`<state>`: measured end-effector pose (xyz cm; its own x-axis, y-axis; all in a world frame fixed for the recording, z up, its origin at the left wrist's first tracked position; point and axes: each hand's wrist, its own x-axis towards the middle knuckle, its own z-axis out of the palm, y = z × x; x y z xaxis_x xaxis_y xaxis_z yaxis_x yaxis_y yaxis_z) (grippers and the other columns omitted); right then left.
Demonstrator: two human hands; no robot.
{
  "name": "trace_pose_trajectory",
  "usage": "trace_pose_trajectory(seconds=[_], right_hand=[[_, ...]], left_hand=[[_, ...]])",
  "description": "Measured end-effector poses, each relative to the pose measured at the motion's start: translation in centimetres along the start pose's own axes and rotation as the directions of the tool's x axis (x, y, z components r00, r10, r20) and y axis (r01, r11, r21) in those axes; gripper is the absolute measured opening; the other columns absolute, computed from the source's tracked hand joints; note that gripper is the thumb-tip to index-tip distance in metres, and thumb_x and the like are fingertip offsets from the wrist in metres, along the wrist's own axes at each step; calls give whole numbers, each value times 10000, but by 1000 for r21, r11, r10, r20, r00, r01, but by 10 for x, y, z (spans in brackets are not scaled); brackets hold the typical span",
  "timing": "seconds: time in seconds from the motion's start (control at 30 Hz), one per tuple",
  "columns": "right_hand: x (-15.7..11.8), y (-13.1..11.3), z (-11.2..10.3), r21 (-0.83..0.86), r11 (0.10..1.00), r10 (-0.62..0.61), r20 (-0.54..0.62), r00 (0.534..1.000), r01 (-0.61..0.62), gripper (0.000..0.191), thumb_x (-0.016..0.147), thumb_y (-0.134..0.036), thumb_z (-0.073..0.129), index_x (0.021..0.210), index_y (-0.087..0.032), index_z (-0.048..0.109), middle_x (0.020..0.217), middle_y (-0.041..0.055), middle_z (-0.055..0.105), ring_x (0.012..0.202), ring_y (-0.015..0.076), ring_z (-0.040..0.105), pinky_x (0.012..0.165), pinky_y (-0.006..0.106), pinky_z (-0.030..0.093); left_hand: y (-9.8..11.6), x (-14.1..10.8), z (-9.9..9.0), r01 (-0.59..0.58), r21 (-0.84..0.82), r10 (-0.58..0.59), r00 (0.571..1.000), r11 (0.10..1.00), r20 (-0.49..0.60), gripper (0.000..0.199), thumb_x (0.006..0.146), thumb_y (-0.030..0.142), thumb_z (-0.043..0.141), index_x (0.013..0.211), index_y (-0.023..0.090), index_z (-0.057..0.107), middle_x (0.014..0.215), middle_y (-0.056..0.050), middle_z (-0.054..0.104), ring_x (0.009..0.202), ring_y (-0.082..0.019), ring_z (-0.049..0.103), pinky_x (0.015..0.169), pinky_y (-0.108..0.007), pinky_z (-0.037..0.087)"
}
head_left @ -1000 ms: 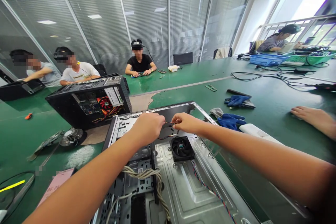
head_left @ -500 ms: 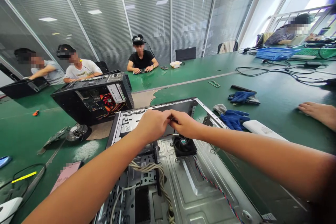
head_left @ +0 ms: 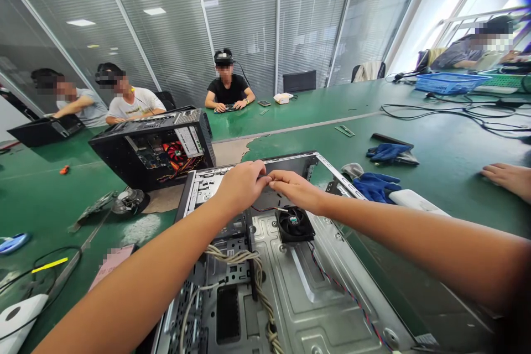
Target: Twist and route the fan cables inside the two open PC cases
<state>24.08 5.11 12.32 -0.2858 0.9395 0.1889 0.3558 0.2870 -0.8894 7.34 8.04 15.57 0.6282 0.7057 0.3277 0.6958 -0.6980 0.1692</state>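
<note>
My left hand (head_left: 244,185) is closed in a pinch over the far end of an opened computer case (head_left: 332,298). Its fingertips meet those of my right hand (head_left: 296,191), which is also closed with its fingers pressed together. Whatever lies between the fingertips is too small or hidden to make out. Just below them, a black cooling fan (head_left: 295,225) rests on the case's metal floor. A thin cable with a pale end runs beside the fan, under my hands. Twisted red, blue and black wires (head_left: 332,282) trail from the fan toward the near edge.
Grey bundled cables (head_left: 259,265) lie inside the case. Beyond it stands a black computer tower (head_left: 124,155). Blue gloves (head_left: 373,185) and a white device (head_left: 417,202) are to the right, near another person's hand (head_left: 508,180). A metal part (head_left: 128,201) sits left.
The view has shifted slightly, so the scene sits a little further right. My right fingers have straightened somewhat and my left fingers have lifted a little; the fingertips still meet.
</note>
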Motion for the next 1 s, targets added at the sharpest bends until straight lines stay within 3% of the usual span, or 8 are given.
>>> trace_pose_trajectory(seconds=[0.17, 0.37, 0.6, 0.8, 1.0], right_hand=[[-4, -7, 0, 185, 978, 92, 34, 995, -97, 79, 805, -254, 435, 752, -208, 471, 586, -60, 281, 520, 113, 250, 493, 256, 213], [-5, -10, -2, 363, 918, 145, 73, 987, -161, 198, 862, -299, 415, 683, -216, 398, 577, -59, 278, 484, 102, 213, 464, 257, 176], [-2, -2, -1, 245, 958, 135, 66, 989, -148, 266, 883, -432, 478, 745, -204, 473, 555, -63, 372, 452, 83, 281, 448, 238, 218], [0, 4, -3, 153, 986, 60, -1, 998, -59, 297, 880, -398, 466, 660, -219, 378, 525, -78, 312, 467, 88, 247, 466, 239, 221], [1, 5, -5, -53, 999, -12, -17, 1000, 11, 268, 912, -349, 406, 692, -206, 463, 521, -70, 353, 491, 106, 313, 519, 255, 264]], left_hand=[[-2, 0, -1, -22, -88, 17, 998, 996, -61, 191, 904, 322, 540, 832, 176, 641, 781, -36, 670, 696, -163, 575, 619, -269, 383], [-3, 0, -2, 28, -252, -51, 995, 967, -88, 195, 877, 320, 572, 785, 173, 659, 699, -4, 664, 611, -127, 525, 580, -255, 353], [-7, 2, 1, -10, -390, -7, 999, 921, -43, 186, 865, 313, 571, 779, 166, 647, 696, 5, 671, 591, -110, 521, 585, -246, 386], [-10, 2, 4, -13, -431, -10, 999, 902, -49, 178, 797, 318, 638, 880, 160, 631, 712, 1, 664, 597, -115, 558, 568, -238, 410], [-9, 3, 3, -26, -365, 20, 1000, 930, -21, 145, 847, 262, 541, 806, 162, 638, 720, -6, 671, 616, -120, 546, 585, -249, 394]])
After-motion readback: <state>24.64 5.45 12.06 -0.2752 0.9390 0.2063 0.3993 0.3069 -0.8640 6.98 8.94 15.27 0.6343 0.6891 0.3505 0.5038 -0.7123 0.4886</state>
